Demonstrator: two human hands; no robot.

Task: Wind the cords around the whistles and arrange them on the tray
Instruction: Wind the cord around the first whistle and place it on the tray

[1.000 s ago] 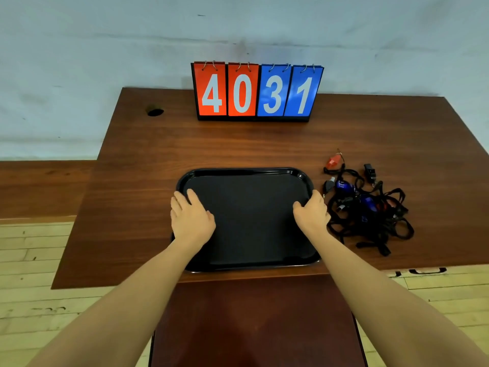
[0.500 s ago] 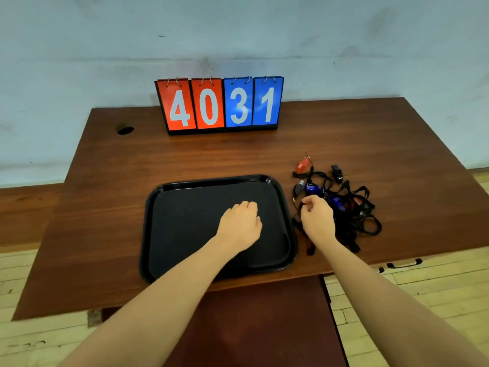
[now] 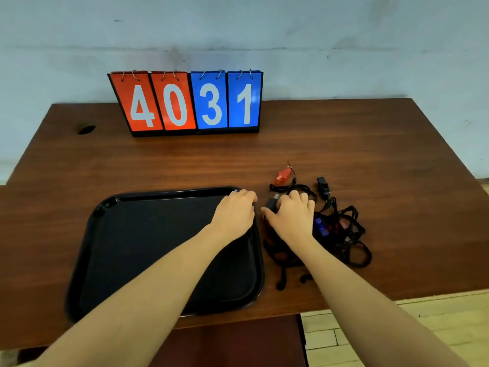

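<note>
Both hands now farther up the brown table (image 3: 370, 144): left hand (image 3: 234, 211) curled empty, right hand (image 3: 292, 215) gripping grey whistle (image 3: 272, 202)

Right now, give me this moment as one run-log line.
stage: picking first whistle | right hand: grips grey whistle at pile | left hand: over tray corner, fingers curled | tray: no whistles | red whistle: loose on table
</note>
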